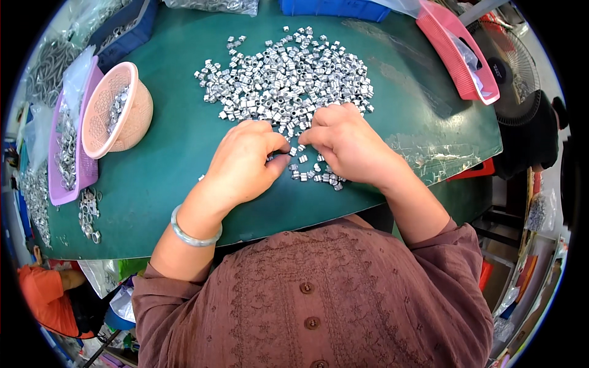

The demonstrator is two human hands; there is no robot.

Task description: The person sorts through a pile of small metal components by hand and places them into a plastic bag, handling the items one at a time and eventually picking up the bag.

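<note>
A wide heap of small silver metal pieces, short and ring-like, is spread over the green tabletop. My left hand rests at the near left edge of the heap, thumb and forefinger almost together; whatever is between them is too small to make out. Across from it, my right hand is bent over the heap's near right edge with its fingers curled in, and its fingertips are partly hidden. A small loose group of the same metal pieces lies between and just below the hands.
At the left stand a peach basket and a purple basket of metal parts, with loose rings nearby. Blue bins line the back. A pink basket sits far right beside a fan. Someone in orange is lower left.
</note>
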